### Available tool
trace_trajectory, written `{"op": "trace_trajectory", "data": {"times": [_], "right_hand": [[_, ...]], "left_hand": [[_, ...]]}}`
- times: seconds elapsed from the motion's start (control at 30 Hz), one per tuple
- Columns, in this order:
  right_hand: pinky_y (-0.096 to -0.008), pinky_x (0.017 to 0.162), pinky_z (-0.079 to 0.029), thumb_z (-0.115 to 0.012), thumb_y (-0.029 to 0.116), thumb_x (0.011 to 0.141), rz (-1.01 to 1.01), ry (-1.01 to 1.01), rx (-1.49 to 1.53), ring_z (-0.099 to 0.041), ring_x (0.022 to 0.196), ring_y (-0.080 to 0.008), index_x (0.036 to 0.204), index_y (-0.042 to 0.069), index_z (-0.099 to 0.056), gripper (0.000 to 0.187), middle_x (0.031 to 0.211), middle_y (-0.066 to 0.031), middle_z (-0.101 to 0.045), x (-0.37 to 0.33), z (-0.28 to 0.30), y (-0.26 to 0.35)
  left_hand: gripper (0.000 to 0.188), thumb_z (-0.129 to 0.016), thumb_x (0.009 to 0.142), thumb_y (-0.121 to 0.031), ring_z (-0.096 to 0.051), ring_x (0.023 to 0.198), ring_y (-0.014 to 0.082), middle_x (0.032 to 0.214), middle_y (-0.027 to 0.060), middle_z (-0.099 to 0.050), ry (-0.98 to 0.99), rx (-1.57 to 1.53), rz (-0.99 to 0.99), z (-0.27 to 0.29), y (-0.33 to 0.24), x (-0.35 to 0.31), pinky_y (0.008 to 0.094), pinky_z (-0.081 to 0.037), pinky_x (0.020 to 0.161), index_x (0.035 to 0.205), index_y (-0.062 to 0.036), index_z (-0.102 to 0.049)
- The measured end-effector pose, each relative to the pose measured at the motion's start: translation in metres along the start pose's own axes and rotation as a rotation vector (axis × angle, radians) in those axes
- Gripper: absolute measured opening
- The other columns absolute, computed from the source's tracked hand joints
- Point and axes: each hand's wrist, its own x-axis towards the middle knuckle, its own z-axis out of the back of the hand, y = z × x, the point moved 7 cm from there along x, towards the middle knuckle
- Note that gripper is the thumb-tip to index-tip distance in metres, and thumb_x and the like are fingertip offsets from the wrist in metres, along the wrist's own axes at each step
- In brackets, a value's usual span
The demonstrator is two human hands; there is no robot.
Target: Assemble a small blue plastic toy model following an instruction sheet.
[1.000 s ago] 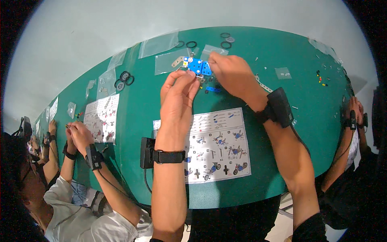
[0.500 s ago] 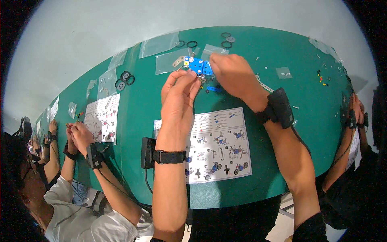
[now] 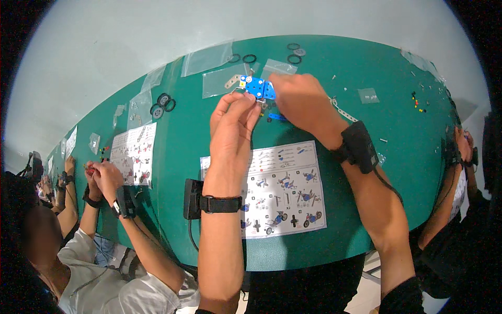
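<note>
My left hand [image 3: 232, 125] pinches a blue perforated metal model assembly [image 3: 255, 87] between thumb and fingers, above the far part of the table. Small silvery bolts show on its blue plates. A pale angled strip with holes [image 3: 232, 82] is at its left end; whether it is joined on cannot be told. My right hand [image 3: 306, 102] is closed, palm down, against the assembly's right end. Its fingertips, and whatever they grip, are hidden behind the hand. Just below the assembly a blue part [image 3: 276, 117] lies partly covered near small dark pieces.
A printed instruction sheet [image 3: 285, 191] lies in front of me. Black rings [image 3: 249, 59] and clear plastic bags [image 3: 217, 81] lie at the far side. A perforated strip [image 3: 344, 111] and small coloured pieces [image 3: 417, 102] are to the right. Co-workers' hands [image 3: 104, 178] are at the left.
My right hand has turned slightly and shifted a little toward me, covering more of the loose blue part. My left hand and the assembly have barely moved.
</note>
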Motion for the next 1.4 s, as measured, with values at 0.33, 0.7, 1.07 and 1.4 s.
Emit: {"op": "trace_trajectory", "data": {"times": [0.33,0.7,1.07,1.4], "right_hand": [[-0.0449,0.062,-0.055,-0.063,0.014,0.088,0.089,-0.046,-0.100,-0.071,0.070,-0.0322,0.086,0.009,-0.064,0.005,0.078,-0.0125,-0.069,-0.003,-0.016,-0.015],[-0.0416,0.068,-0.052,-0.055,0.016,0.095,-0.314,0.137,0.633,-0.066,0.074,-0.0297,0.092,0.002,-0.067,0.018,0.078,-0.0137,-0.067,-0.013,-0.008,-0.064],[-0.0499,0.079,-0.054,-0.055,0.023,0.095,-0.386,0.336,0.529,-0.066,0.089,-0.0459,0.089,0.002,-0.070,0.027,0.090,-0.0253,-0.068,-0.020,-0.011,-0.082],[-0.0423,0.075,-0.053,-0.068,0.025,0.090,-0.415,0.224,0.528,-0.067,0.079,-0.0314,0.090,0.003,-0.070,0.022,0.085,-0.0153,-0.070,-0.025,-0.010,-0.082]], "left_hand": [[0.014,-0.072,0.093,-0.006,-0.066,0.096,0.0156,0.101,0.0032,-0.065,-0.001,0.015,-0.017,0.002,-0.003,0.000,0.0263,-0.057,0.089,0.101,-0.0088,-0.060],[0.013,-0.072,0.091,-0.003,-0.066,0.090,0.0138,0.096,0.0025,-0.066,-0.042,0.061,-0.038,0.003,-0.002,0.002,0.0252,-0.057,0.081,0.097,-0.0092,-0.062],[0.022,-0.075,0.086,-0.001,-0.065,0.076,0.0110,0.089,0.0038,-0.070,-0.035,0.656,-0.047,0.008,-0.009,0.003,0.0265,-0.056,0.075,0.104,-0.0050,-0.062],[0.035,-0.076,0.084,0.000,-0.067,0.072,0.0137,0.089,0.0113,-0.074,-0.050,0.825,-0.055,0.018,-0.015,0.001,0.0261,-0.052,0.062,0.113,0.0007,-0.056]]}}
